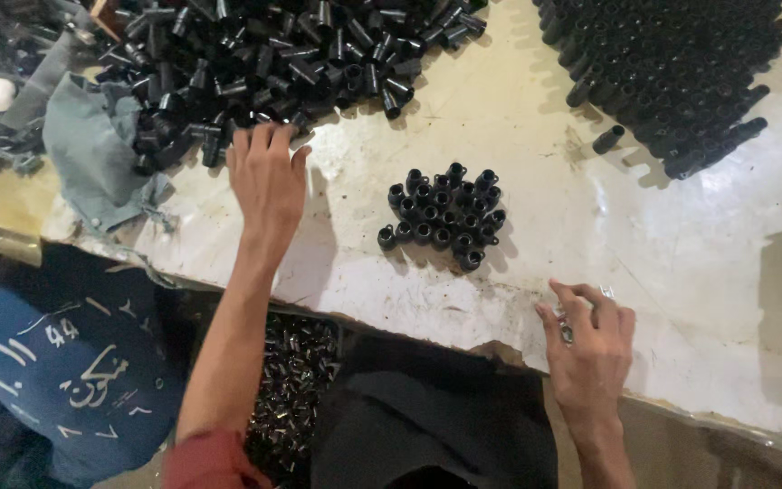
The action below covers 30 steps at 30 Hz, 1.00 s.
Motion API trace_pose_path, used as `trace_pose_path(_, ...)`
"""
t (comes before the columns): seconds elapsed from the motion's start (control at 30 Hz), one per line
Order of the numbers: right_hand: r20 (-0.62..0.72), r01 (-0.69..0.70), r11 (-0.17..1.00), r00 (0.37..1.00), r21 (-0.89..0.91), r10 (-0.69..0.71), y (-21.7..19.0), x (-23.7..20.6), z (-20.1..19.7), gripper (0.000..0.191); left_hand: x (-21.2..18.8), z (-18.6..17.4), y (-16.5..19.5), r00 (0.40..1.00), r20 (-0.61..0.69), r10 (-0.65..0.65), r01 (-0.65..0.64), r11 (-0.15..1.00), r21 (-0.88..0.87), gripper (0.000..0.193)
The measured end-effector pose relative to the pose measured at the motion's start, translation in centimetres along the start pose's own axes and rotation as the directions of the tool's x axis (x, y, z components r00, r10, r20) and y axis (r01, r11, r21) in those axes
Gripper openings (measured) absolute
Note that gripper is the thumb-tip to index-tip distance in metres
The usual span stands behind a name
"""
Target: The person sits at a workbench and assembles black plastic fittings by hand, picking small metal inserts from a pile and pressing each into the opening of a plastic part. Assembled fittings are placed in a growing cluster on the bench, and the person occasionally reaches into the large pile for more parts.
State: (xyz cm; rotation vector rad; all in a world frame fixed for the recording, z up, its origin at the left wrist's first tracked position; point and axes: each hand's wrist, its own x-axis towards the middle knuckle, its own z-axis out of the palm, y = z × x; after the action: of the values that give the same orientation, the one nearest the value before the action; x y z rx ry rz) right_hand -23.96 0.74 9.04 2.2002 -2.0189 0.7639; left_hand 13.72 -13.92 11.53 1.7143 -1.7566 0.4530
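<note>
Worn white desk (536,299) under me: my left hand (267,177) lies open, fingertips touching the loose heap of black tubes (291,63) just beyond it, while my right hand (590,349), farther off, pinches a small metal piece (568,333).

Bare forearms, red sleeve (205,460) at the left elbow, dark trousers (427,426).

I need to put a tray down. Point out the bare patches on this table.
Bare table lies between the loose pile and the packed block, and along the front edge between the small cluster and the right hand. Around the left hand it is crowded.
</note>
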Motion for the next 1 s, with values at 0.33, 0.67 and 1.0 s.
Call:
trace_pose_path(0.33,0.152,0.143,0.970,0.973,0.197,-0.174,1.9,0.0,-3.2,0.039,-1.9,1.2,0.1,0.969,0.243,0.053,-0.059,0.998,0.016,0.037)
trace_pose_path(0.67,0.361,0.208,0.909,0.867,0.361,-0.342,1.6,1.2,-2.4,0.054,-15.9,-3.9,17.0,0.937,0.328,0.122,0.110,0.787,-0.607,0.032)
trace_pose_path(1.0,0.061,0.383,0.877,0.907,0.290,-0.416,1.0,0.7,0.0,0.039,-14.9,-3.2,15.0,0.951,0.272,0.147,0.085,0.722,-0.687,0.039)
